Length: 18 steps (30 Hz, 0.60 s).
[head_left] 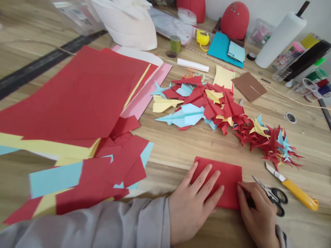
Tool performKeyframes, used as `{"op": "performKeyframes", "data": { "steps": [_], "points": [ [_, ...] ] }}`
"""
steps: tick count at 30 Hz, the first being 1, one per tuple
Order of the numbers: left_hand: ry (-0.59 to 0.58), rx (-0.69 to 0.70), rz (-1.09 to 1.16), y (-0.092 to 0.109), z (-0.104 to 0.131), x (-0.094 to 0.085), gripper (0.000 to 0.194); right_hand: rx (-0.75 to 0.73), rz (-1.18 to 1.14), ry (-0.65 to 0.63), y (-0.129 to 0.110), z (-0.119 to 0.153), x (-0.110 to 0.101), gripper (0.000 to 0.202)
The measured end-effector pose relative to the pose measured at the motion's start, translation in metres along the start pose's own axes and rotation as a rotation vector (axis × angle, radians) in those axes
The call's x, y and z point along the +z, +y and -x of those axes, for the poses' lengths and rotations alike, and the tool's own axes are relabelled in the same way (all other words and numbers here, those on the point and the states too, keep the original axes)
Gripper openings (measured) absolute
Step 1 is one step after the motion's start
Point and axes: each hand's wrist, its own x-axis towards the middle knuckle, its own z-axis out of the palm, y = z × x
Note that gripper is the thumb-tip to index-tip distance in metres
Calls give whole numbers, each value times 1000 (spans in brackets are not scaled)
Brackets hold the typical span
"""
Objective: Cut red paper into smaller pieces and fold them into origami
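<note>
A folded-looking square of red paper [227, 179] lies on the wooden table in front of me. My left hand [196, 199] rests flat over its left part, fingers spread. At the paper's right edge, my right hand [257, 206] has thumb and forefinger pinched together on the border. Just beyond that hand are black-handled scissors [274, 196], partly hidden by it. Farther right lies a utility knife [294, 187] with a yellow handle and its blade showing.
Folded paper planes [191, 115] and a heap of small pointed paper pieces [266, 137] lie behind the square. Large red sheets [69, 96] and paper scraps [103, 172] cover the left. A tape measure [202, 37], a brown card [249, 86] and a white bottle [280, 39] stand farther back.
</note>
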Motion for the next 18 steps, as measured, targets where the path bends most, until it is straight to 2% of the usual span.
{"op": "performKeyframes", "data": {
  "steps": [3,6,12,18],
  "points": [
    [62,28,-13,0,2,-3,37,-4,7,10,-1,-1,0,9],
    [69,51,-11,1,3,-2,35,-21,17,19,-2,-2,0,9],
    [-8,-12,7,0,3,5,43,-41,27,23,-2,-2,0,8],
    [-56,-24,-1,0,3,6,45,-49,39,29,-2,-3,0,8]
  ]
}}
